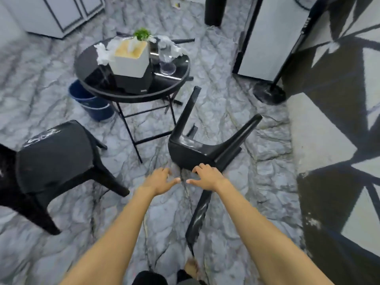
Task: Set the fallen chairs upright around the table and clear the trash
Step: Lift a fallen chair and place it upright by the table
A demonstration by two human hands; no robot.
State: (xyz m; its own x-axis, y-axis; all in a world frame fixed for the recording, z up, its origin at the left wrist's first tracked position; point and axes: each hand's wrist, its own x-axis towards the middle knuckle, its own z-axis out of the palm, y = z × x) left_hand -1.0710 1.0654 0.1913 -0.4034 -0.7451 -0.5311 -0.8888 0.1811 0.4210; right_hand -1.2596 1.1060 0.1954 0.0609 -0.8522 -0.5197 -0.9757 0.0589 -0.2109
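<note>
Two bare hands reach forward and down over the marble floor (61, 254). The left hand (159, 181) is spread wide with relaxed fingers, holding nothing, and hovers just beside the seat edge of the fallen chair (185, 153). The right hand (207, 177) is also spread, thumb stretched toward the left hand, its fingers (200, 168) touching the near rim of that seat; whether they hook under it cannot be told. The black chair lies on its side just right of the bench (131, 96), with two legs slanting up and away and one running back toward the person. Crumpled tissues (101, 53) lie on the round black bench beside a white box (131, 60) and a clear glass (167, 62). An upright chair (53, 161) stands to the left, near the bench, with open floor between it and the hands. A blue bucket (92, 103) sits partly under the bench's left edge. To the right, a patterned wall (339, 140) and a round stand base (269, 93) stand near the fallen chair's legs
</note>
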